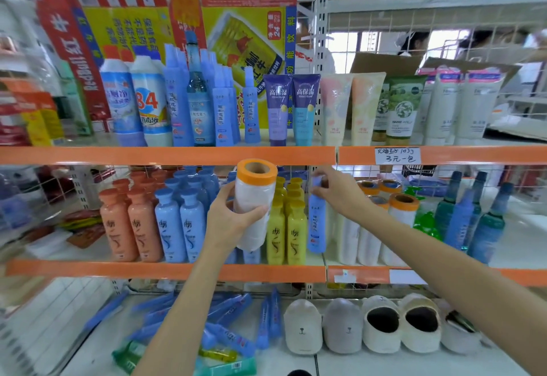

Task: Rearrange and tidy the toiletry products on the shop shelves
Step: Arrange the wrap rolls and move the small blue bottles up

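The left hand [228,218] has its grip wrapped round a white roll [254,204] with an orange end, held upright before the middle shelf [165,269]. The right hand [337,192] pinches the cap of a slim blue bottle [316,227], upright just beside the yellow bottles [285,233]. More rolls [402,210] stand behind the right wrist.

A: what's where on my feed?
B: I've got bottles [142,224] left on the middle shelf [165,269], rolls [381,218] right of them, tubes [291,109] on the shelf above, slippers [343,325] below.
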